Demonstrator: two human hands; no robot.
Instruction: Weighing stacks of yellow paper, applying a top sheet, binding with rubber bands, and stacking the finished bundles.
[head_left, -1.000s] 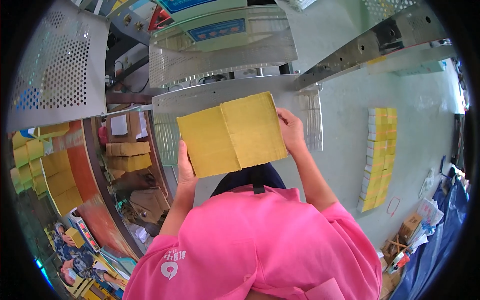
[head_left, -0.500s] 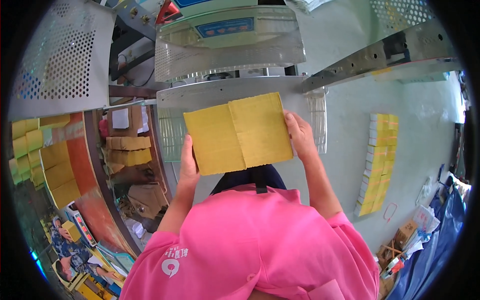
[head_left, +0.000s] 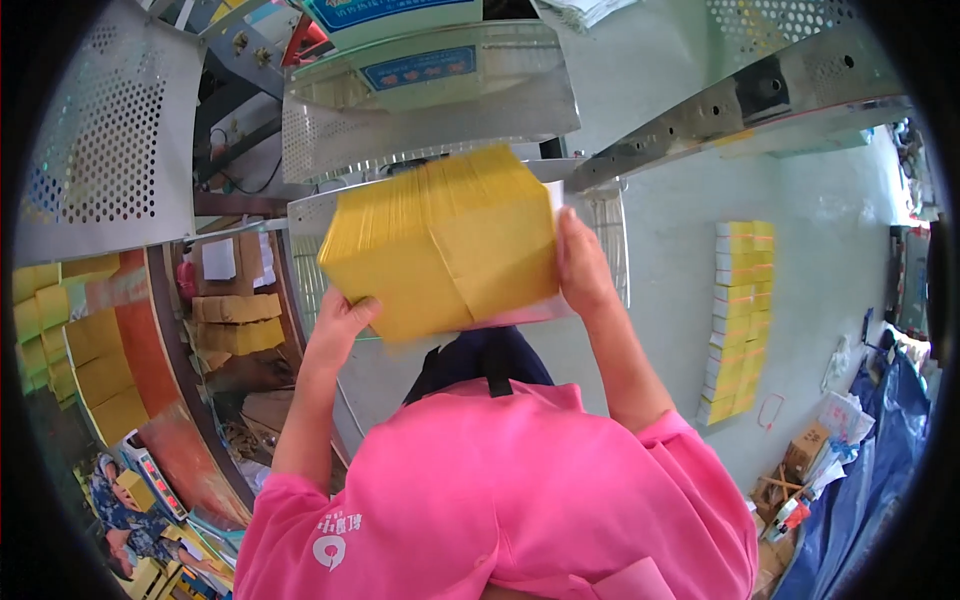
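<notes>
- The left hand grips the lower left corner of a thick stack of yellow flat sheets, fingers curled up against its side edge and thumb on the face.
- The right hand clasps the right edge of the same stack, palm pressed flat against it and fingers wrapped behind, so the stack is pinched between the two hands.
- The stack is held up in the air in front of the person, tilted, with its left corner lower than its right; its top edge shows the many thin layers fanned slightly, and a fold or seam line runs down the facing sheet.
- The stack sits just in front of a metal feed tray of a machine, whose perforated steel panel slopes down toward the stack's upper edge; whether the stack touches the tray cannot be told.
- A second perforated metal guard stands to the left, well apart from the hands.
- A long steel rail runs diagonally from behind the right hand toward the upper right.
- On the grey floor to the right lies a tall column of yellow bundles, laid in two neat rows, well apart from the person.
- To the left, lower down, brown cardboard boxes are stacked near more yellow packs on an orange surface.
- The person wears a pink shirt, with both forearms coming up from the lower edge.
</notes>
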